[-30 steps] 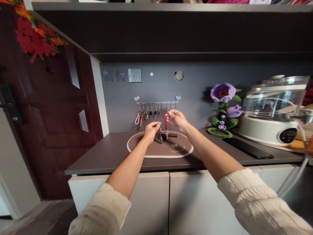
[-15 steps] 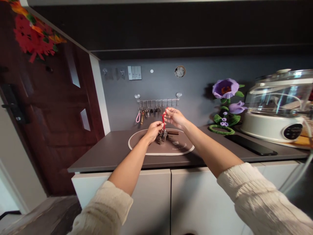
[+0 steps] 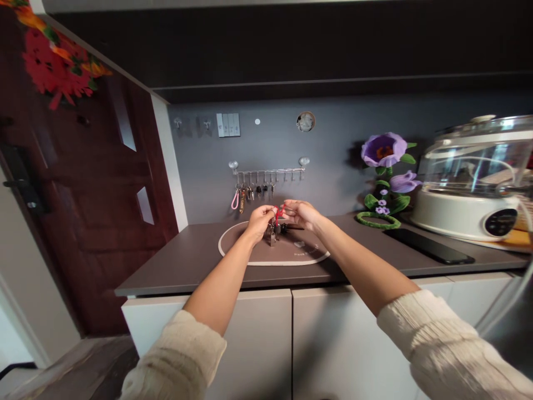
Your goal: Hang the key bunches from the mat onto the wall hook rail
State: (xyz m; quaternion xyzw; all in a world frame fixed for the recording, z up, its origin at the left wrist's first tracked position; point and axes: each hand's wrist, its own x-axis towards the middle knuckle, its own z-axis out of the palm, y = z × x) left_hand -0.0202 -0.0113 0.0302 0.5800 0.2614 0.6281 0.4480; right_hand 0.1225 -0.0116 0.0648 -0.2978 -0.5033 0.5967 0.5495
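In front of me, above the brown oval mat, both hands meet at a bunch of keys. My left hand is closed, its thumb and fingers pinching the bunch at the top, where the ring is mostly hidden. A thin red cord is attached there, and several metal keys dangle below. My right hand has its fingertips bent around the cord's loop on the right. Just behind the keys, something dark and elongated lies on the mat.
A clear hook rail on the wall carries several keys and a pink strap. Rightward on the counter are a purple fabric flower, a black phone and a glass-topped appliance. A dark cabinet overhangs the counter.
My right hand has come down and slightly right, level with my left. The red cord, stretched upward before, now sits lower and slack between the hands.
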